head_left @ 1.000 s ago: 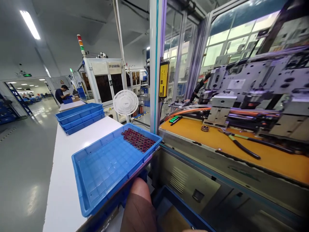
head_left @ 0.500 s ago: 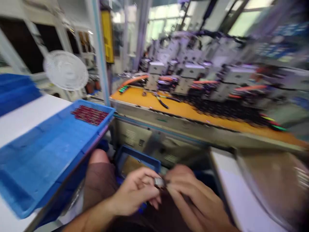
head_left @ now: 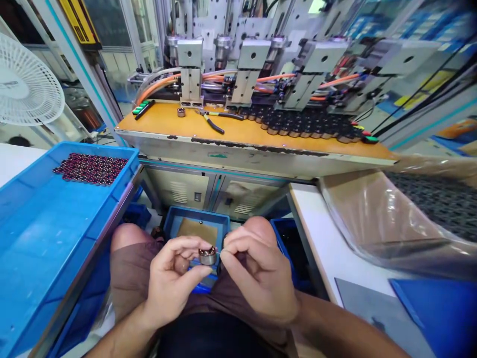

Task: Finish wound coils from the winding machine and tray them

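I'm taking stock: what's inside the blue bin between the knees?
The blue bin shows a flat brown piece and a tiny item. The left hand and metal part hide some of its near side; anything under the brown piece is covered.

We have open air from our left hand [head_left: 171,283] and right hand [head_left: 261,273] forward to the orange bench [head_left: 156,119]; there, pliers [head_left: 214,124] and 4 metal blocks [head_left: 250,55] stand in the way; leftward, the blue tray [head_left: 89,236] blocks low passage.
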`<state>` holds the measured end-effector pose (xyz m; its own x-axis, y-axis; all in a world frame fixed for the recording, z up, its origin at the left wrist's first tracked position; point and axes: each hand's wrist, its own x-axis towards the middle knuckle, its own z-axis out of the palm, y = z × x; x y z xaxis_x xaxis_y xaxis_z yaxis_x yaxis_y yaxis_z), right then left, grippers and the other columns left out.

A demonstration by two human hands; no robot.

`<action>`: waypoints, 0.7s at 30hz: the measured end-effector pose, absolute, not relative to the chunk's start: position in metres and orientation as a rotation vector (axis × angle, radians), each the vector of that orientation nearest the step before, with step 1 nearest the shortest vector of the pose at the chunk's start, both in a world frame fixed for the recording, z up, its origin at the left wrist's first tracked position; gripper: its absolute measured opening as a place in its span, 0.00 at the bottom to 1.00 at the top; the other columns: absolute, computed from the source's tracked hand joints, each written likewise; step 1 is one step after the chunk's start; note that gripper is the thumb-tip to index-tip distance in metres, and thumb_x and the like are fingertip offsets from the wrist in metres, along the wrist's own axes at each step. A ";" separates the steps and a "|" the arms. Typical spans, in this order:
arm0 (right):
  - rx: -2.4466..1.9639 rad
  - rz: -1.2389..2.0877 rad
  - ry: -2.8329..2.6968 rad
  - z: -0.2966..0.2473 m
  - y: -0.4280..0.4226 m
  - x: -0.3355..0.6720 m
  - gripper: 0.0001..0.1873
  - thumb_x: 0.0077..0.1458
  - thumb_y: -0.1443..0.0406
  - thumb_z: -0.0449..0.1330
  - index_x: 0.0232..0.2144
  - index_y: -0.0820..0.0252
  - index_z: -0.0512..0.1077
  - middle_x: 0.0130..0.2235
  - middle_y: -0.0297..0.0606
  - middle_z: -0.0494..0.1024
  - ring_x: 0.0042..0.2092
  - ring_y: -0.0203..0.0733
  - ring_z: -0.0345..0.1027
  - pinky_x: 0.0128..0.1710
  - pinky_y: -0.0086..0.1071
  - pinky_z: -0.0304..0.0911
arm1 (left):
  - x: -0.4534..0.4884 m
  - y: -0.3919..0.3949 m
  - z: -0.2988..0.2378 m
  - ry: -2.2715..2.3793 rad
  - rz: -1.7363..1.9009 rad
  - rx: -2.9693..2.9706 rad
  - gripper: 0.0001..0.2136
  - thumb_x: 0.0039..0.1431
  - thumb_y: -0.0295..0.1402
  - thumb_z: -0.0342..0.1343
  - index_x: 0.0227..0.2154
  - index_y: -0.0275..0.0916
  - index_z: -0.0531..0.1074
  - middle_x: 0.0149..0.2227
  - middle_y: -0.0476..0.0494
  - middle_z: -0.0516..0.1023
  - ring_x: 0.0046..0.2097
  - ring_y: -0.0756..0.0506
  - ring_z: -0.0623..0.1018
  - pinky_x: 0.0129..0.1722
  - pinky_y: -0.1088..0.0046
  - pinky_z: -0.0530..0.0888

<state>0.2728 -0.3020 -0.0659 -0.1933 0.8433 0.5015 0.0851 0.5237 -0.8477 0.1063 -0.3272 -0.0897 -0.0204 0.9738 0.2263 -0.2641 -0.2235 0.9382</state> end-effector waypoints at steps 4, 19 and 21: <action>-0.878 1.370 -1.449 -0.063 -0.301 0.271 0.08 0.56 0.69 0.60 0.24 0.62 0.70 0.26 0.32 0.69 0.28 0.31 0.63 0.26 0.25 0.59 | 0.102 -0.324 -0.092 0.911 1.423 1.190 0.13 0.51 0.20 0.65 0.37 0.42 0.78 0.49 0.42 0.81 0.46 0.45 0.82 0.45 0.71 0.79; -0.656 1.833 -1.221 -0.090 -0.296 0.267 0.14 0.55 0.57 0.64 0.34 0.63 0.71 0.26 0.31 0.69 0.24 0.28 0.61 0.23 0.23 0.58 | 0.103 -0.316 -0.103 0.793 1.340 1.033 0.08 0.51 0.29 0.68 0.35 0.44 0.77 0.48 0.41 0.83 0.55 0.36 0.79 0.53 0.53 0.76; -0.687 1.624 -1.320 -0.092 -0.296 0.265 0.09 0.55 0.61 0.62 0.34 0.62 0.71 0.27 0.32 0.70 0.26 0.30 0.63 0.25 0.25 0.61 | 0.106 -0.311 -0.102 0.774 1.364 0.987 0.06 0.52 0.34 0.67 0.33 0.43 0.79 0.48 0.40 0.83 0.54 0.36 0.79 0.53 0.51 0.75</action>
